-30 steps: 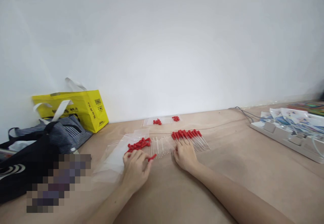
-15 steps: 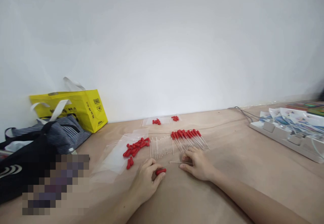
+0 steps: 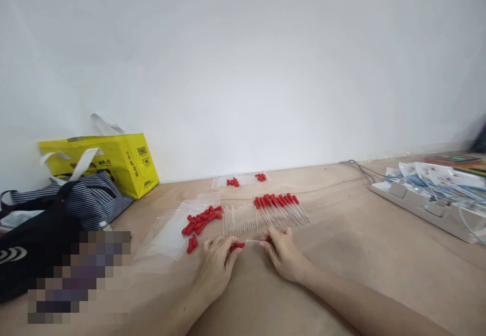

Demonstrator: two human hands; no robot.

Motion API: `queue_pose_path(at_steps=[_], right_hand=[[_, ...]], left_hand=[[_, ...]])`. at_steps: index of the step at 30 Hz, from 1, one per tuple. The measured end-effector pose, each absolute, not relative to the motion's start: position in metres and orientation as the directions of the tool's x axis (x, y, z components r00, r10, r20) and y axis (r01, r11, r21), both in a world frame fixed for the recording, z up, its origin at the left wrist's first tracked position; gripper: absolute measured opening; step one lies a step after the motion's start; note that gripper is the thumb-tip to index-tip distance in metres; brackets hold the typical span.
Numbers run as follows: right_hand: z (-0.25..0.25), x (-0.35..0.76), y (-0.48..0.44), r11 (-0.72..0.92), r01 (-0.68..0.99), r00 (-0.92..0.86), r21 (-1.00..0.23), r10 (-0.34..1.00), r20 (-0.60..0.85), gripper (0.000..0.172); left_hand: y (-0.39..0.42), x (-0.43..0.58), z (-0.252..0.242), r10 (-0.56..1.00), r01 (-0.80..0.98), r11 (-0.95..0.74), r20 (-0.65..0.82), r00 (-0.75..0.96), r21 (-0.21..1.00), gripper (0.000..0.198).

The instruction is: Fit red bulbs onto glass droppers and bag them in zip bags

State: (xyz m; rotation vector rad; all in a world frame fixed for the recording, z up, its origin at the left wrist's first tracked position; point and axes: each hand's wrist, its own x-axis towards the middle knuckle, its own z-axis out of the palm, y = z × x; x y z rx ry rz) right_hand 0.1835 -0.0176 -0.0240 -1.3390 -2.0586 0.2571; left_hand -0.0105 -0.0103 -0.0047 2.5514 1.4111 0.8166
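Note:
My left hand (image 3: 217,263) pinches a red rubber dropper bulb (image 3: 238,246), its open end facing right. My right hand (image 3: 283,253) grips a thin clear glass tube (image 3: 252,241), whose tip points at the bulb with a small gap between them. Just beyond my hands lies a row of bare clear tubes (image 3: 240,219). Right of that row are several droppers (image 3: 283,208), clear tubes with red bulbs on their far ends. A heap of loose red bulbs (image 3: 202,220) rests to the left, partly on clear plastic bags (image 3: 172,235).
Near the wall, another clear bag (image 3: 248,180) holds red bulbs and tubes. At left stand a yellow bag (image 3: 138,169), a striped bag (image 3: 91,202) and a black bag (image 3: 41,255). A white power strip (image 3: 421,212) with cables and packets sits at right.
The tube in my right hand has come left, and the bulb in my left hand has lifted slightly away from me, so their ends are now close together and nearly in line.

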Motion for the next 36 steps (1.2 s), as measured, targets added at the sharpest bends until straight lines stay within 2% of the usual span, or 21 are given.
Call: queue_pose_path(at_steps=[9,16,27,36], right_hand=[[-0.023,0.179,-0.022,0.507,0.723,-0.327,-0.470,0.850,0.414,0.018],[-0.021,0.179,-0.029,0.577,0.712,-0.396,-0.401,0.801,0.449,0.019],[-0.023,0.179,-0.022,0.670,0.725,-0.464,-0.157,0.644,0.608,0.022],[-0.025,0.178,-0.022,0.674,0.724,-0.479,-0.147,0.645,0.596,0.023]], left_hand=[[-0.014,-0.009,-0.002,0.779,0.725,-0.607,0.421,0.464,0.326,0.018],[-0.015,-0.009,-0.004,0.787,0.722,-0.601,0.414,0.458,0.343,0.019],[-0.018,-0.010,-0.003,0.755,0.692,-0.645,0.408,0.514,0.323,0.020],[-0.021,-0.006,-0.003,0.694,0.648,-0.712,0.410,0.592,0.270,0.020]])
